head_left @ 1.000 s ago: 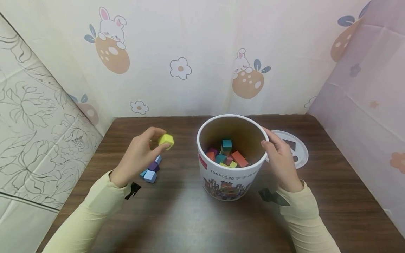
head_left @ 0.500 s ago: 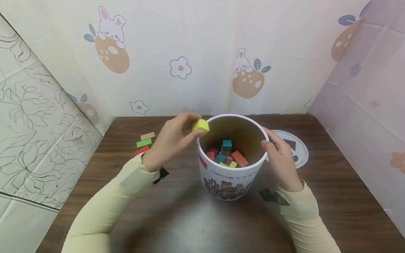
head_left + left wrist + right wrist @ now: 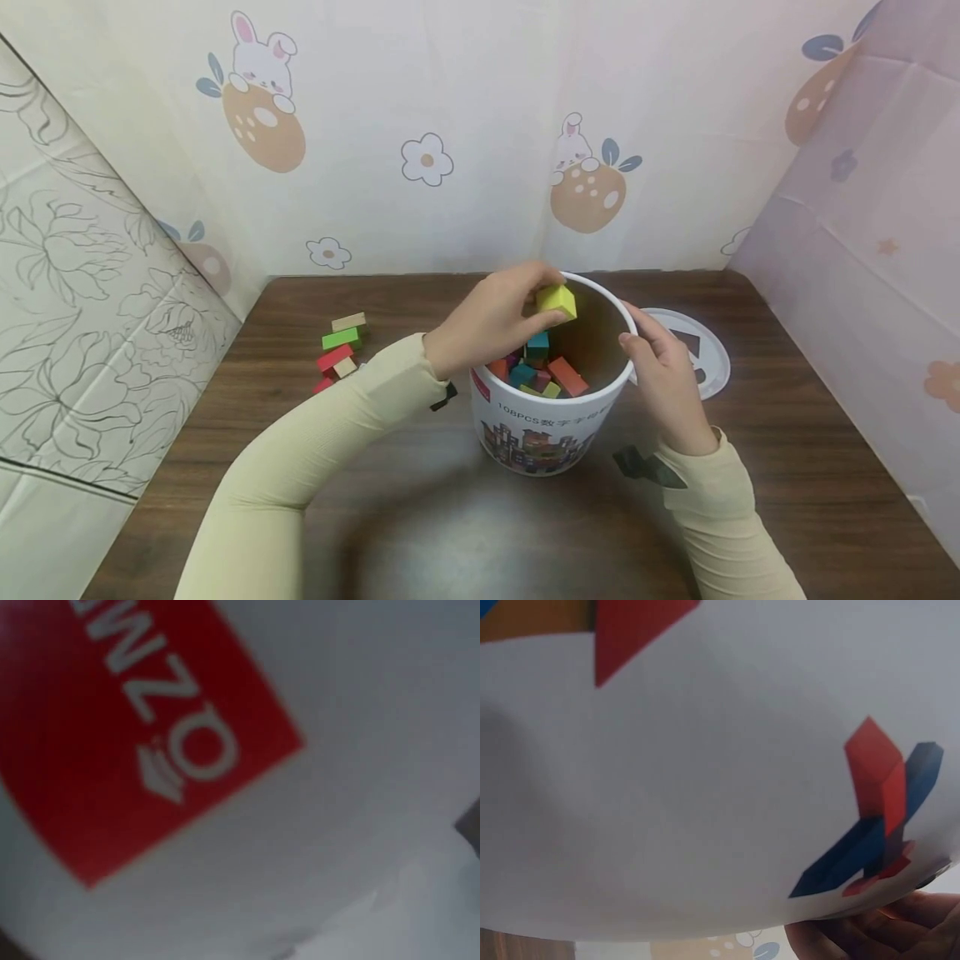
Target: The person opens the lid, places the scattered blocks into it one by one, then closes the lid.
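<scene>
Over the mouth of a white printed bucket (image 3: 551, 433), my left hand (image 3: 495, 317) pinches a yellow block (image 3: 557, 302) between thumb and fingers. My right hand (image 3: 663, 371) grips the bucket's right rim, thumb on the near side. Several coloured blocks lie inside the bucket, among them a red-orange block (image 3: 567, 377) and a teal block (image 3: 537, 345). The left wrist view is filled by the bucket's wall with a red label (image 3: 150, 750). In the right wrist view, fingers (image 3: 885, 934) show at the bucket's edge.
Left on the brown wooden table (image 3: 420, 500) lie loose blocks, including a green block (image 3: 341, 338), a red block (image 3: 333, 358) and a natural wood block (image 3: 348, 322). A white lid (image 3: 712, 350) lies right of the bucket. Patterned cloth walls (image 3: 480, 83) stand around the table.
My left hand has carried the yellow block rightward from the table's left side to above the bucket's opening. My right hand and the bucket have stayed in place.
</scene>
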Available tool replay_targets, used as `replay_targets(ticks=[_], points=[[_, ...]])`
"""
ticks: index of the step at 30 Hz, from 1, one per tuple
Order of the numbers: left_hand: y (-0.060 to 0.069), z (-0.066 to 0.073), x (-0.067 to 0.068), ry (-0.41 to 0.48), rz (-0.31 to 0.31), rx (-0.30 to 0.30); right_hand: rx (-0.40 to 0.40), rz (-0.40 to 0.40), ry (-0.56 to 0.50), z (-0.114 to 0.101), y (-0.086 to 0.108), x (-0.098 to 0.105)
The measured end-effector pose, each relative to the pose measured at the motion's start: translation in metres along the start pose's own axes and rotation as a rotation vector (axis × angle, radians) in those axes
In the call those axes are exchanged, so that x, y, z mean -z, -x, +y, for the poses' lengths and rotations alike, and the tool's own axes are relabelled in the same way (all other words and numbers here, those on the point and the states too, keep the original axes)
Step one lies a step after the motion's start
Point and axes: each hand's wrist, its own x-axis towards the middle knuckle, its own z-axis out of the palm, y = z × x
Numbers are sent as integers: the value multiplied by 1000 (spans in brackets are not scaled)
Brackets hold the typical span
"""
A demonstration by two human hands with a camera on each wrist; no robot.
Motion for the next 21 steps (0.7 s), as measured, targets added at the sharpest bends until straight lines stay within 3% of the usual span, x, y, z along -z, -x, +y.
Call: replay_targets(ticks=[9, 21], points=[[-17, 7, -11, -91, -131, 8, -3, -3, -10, 0, 0, 0], [-23, 3, -18, -120, -233, 32, 2, 6, -5, 0, 0, 0]])
